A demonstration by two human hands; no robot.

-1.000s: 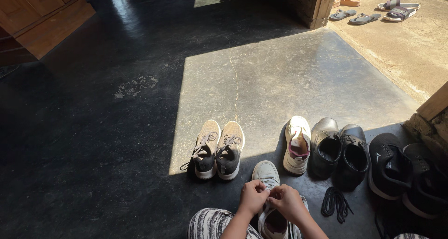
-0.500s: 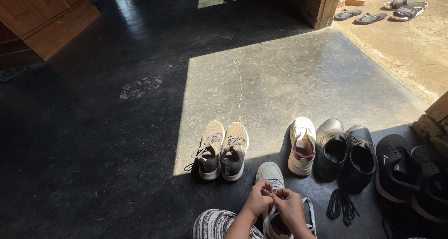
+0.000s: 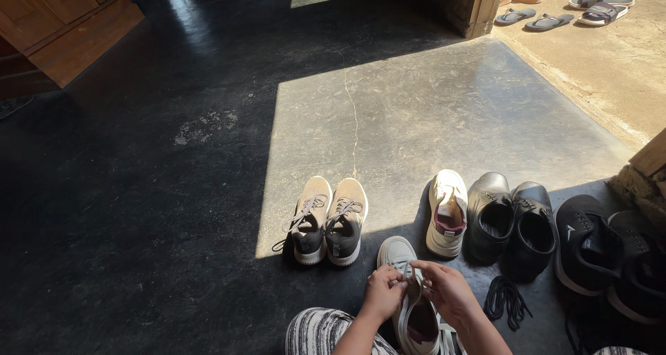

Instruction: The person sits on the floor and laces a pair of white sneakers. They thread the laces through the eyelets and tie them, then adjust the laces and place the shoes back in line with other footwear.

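Observation:
A white sneaker (image 3: 402,258) with a maroon lining lies on the dark floor right in front of me, toe pointing away. My left hand (image 3: 383,291) pinches its lace at the upper eyelets. My right hand (image 3: 449,287) is beside it over the shoe's tongue, fingers closed on the lace. The matching white sneaker (image 3: 445,211) stands a little farther off to the right. A loose black lace (image 3: 505,299) lies on the floor to the right of my right hand. My knee in striped cloth (image 3: 320,333) shows at the bottom edge.
A pair of beige-and-grey sneakers (image 3: 326,220) stands to the left. To the right stand black leather shoes (image 3: 510,220) and black sneakers (image 3: 600,247). Sandals (image 3: 555,12) lie outside the doorway. A wooden cabinet (image 3: 55,22) is at the far left.
My right hand has moved right and up along the shoe, drawing the lace. The sneaker has turned a little under my hands. The view shifted slightly.

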